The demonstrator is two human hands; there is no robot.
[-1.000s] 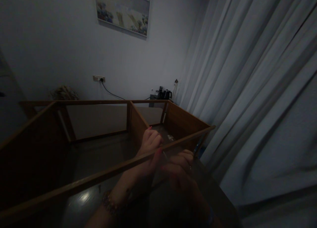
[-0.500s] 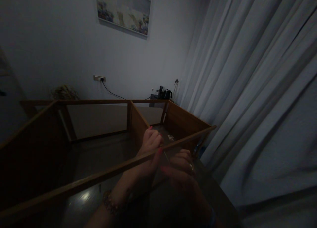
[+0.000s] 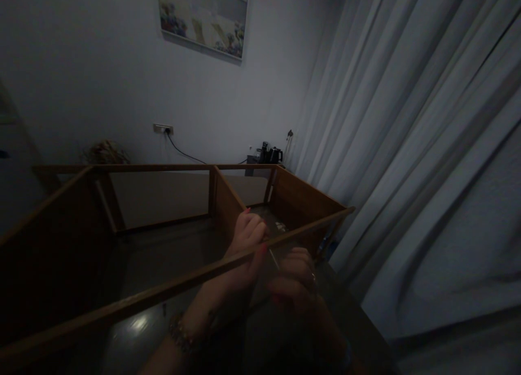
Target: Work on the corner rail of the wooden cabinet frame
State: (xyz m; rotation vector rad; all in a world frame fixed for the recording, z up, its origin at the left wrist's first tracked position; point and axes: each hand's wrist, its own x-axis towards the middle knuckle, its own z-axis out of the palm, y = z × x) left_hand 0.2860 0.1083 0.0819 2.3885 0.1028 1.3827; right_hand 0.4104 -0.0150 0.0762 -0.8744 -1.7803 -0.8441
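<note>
A wooden furniture frame spans the view, with a long front rail and an upright divider panel inside. My left hand grips this rail where the divider meets it, fingers behind and thumb in front. On the near side, my right hand is closed around a thin metal rod that looks like a hex key. The rod's upper end reaches the rail beside my left thumb. Its other end is hidden by my right fingers, and that area is dark.
A side panel closes the frame on the right, close to a long curtain. Another panel stands on the left. Behind, a black kettle, a wall socket with a cord and a picture are visible.
My right thumb and forefinger have curled down and inward, and the right hand has turned slightly, showing more of the rod. My left hand has stayed on the rail.
</note>
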